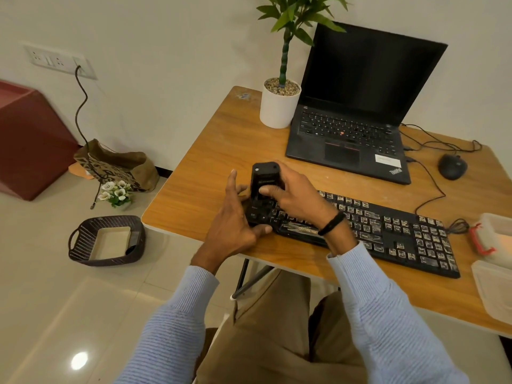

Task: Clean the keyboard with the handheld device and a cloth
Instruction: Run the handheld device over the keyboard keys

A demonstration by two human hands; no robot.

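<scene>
Head view. The keyboard (357,225) lies on the wooden table (205,173) in front of the closed-in laptop (357,112), its long axis running from its left end, under the hands, away to its right end near the clear containers (496,259); pale debris speckles most of its keys. The handheld device (264,180), a dark upright block, stands over the keyboard's left end with its lower end down on or just above the keys; whether it touches them cannot be told. The right hand (293,198) is wrapped around the device from the side toward the keyboard's right end, thumb laid on the face turned to the camera, fingers curled behind it. The left hand (235,217) sits at the keyboard's left end, fingers spread and partly lifted, thumb pressed at the front corner of the keyboard; it appears to steady the board and grips nothing. Judgement: the device is at the left extreme of the long axis, so nearly all the soiled keys lie to the right of it; the coming pass likely runs along that axis, toward the right end, carried by the right hand, which alone holds the tool. No cloth can be identified beside the keyboard; the mouse (452,166) lies behind its right half, clear of the path.
</scene>
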